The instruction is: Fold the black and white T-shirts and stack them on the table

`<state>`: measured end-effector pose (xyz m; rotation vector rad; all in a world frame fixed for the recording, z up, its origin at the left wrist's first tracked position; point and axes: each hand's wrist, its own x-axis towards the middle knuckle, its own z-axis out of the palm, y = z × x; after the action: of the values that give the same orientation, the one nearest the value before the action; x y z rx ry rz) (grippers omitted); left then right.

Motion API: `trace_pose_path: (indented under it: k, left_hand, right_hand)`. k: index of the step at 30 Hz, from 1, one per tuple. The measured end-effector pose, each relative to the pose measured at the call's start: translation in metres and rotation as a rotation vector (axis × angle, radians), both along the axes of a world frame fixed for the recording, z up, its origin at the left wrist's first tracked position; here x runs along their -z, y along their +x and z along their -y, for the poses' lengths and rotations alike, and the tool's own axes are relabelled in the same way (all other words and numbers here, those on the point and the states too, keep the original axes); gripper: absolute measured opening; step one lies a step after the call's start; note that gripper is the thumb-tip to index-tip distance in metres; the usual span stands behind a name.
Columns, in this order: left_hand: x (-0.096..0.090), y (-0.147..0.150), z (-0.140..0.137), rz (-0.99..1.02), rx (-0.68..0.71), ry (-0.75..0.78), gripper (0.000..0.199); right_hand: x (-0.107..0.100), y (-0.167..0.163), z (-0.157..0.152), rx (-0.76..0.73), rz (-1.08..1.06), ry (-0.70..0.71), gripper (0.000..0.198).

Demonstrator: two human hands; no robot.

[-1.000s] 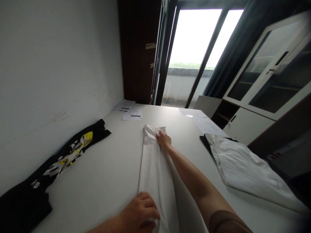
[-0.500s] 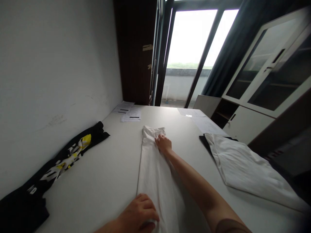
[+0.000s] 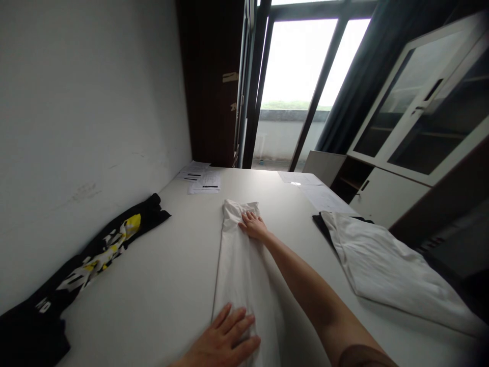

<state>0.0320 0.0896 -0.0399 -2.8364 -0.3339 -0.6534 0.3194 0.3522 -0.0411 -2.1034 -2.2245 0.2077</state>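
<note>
A white garment [image 3: 234, 265], folded into a long narrow strip, lies lengthwise on the white table [image 3: 164, 275] in front of me. My left hand [image 3: 225, 339] rests flat on its near part, fingers spread. Farther along, my right hand [image 3: 252, 226] lies on the garment just short of its crumpled far end, with the fingers stretched out and apart. Neither hand grips the cloth. The garment's nearest end runs out of the bottom of the view, so its full shape is hidden.
A black garment with a yellow and white print [image 3: 103, 255] lies along the wall at left. White folded clothing [image 3: 385, 260] sits over something dark at right. Paper sheets [image 3: 206, 182] lie at the far left, more sheets [image 3: 324, 196] at the far right. A cabinet [image 3: 405, 137] stands beyond.
My left hand has gone from curled fingers at the garment's edge to lying flat and spread on it. The right hand's fingers have flattened out, shifting slightly left.
</note>
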Motion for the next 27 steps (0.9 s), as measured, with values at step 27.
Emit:
trace_pose_path:
  k: [27]
  left_hand:
    - [0.026,0.008,-0.005,-0.017,-0.03,0.106,0.036]
  right_hand:
    - [0.005,-0.063,-0.047,-0.055,0.02,0.131,0.07]
